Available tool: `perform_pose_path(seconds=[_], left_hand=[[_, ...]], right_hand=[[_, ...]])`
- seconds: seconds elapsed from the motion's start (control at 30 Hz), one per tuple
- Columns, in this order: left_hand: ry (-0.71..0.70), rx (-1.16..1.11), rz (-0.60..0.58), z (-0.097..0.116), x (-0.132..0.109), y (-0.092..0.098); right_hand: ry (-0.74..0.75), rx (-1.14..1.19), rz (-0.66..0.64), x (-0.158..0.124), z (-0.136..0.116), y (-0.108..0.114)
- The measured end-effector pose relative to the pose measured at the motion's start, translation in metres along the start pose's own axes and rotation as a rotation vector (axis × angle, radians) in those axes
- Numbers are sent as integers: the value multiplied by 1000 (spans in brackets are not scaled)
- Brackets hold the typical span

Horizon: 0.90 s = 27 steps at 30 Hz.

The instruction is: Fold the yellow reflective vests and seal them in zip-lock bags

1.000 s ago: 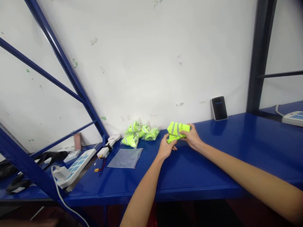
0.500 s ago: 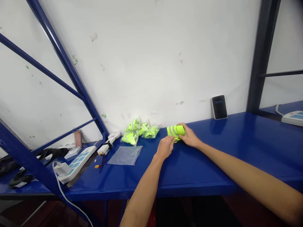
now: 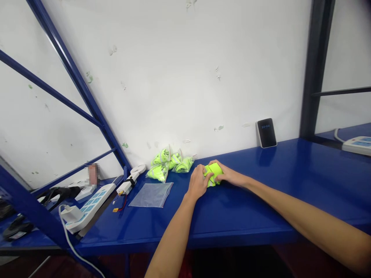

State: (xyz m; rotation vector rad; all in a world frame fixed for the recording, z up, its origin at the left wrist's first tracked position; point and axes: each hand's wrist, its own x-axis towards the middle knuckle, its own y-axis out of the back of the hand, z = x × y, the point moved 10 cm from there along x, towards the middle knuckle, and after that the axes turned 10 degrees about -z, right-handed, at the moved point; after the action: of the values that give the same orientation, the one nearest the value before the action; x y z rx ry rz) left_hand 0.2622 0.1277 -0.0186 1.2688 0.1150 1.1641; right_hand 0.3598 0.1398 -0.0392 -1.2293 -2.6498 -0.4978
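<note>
A rolled neon-yellow reflective vest (image 3: 213, 174) rests on the blue table between my two hands. My left hand (image 3: 199, 181) grips its left side with fingers curled in. From the right, my right hand (image 3: 227, 174) wraps its fingers and thumb over the other end. Left of my hands lies a flat clear zip bag (image 3: 151, 195). Behind that bag, against the wall, several clear bags (image 3: 158, 170) with bundled yellow reflective fabric sit in a heap.
A small white fan (image 3: 138, 170) and a white device with wires (image 3: 124, 187) stand left of the zip bag. Further left is a power strip (image 3: 92, 206) by the blue frame post (image 3: 46, 216). A black-screened clock (image 3: 267, 133) leans against the wall at right.
Both hands have come slightly nearer to me with the vest. The roll has turned and looks more compact, its grey stripes now less visible. My view has shifted a little.
</note>
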Motion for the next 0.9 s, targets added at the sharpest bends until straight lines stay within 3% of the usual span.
perform_pose_path(seconds=[0.23, 0.5, 0.57, 0.67, 0.77, 0.83, 0.9], left_hand=[[87, -333, 75, -18, 1, 6], [149, -202, 15, -12, -5, 7], [161, -169, 14, -22, -13, 26], [219, -40, 46, -51, -39, 74], [266, 120, -89, -83, -77, 108], [313, 176, -187, -104, -103, 119], [338, 211, -318, -117, -122, 115]], right_hand=[[23, -157, 82, 4, 5, 6], [12, -110, 62, 1, 1, 2], [4, -141, 70, -1, -3, 2], [-51, -171, 107, 0, 1, 7], [-106, -199, 181, 4, 7, 14], [-116, -226, 245, 6, 9, 16], [-121, -256, 293, 8, 10, 15]])
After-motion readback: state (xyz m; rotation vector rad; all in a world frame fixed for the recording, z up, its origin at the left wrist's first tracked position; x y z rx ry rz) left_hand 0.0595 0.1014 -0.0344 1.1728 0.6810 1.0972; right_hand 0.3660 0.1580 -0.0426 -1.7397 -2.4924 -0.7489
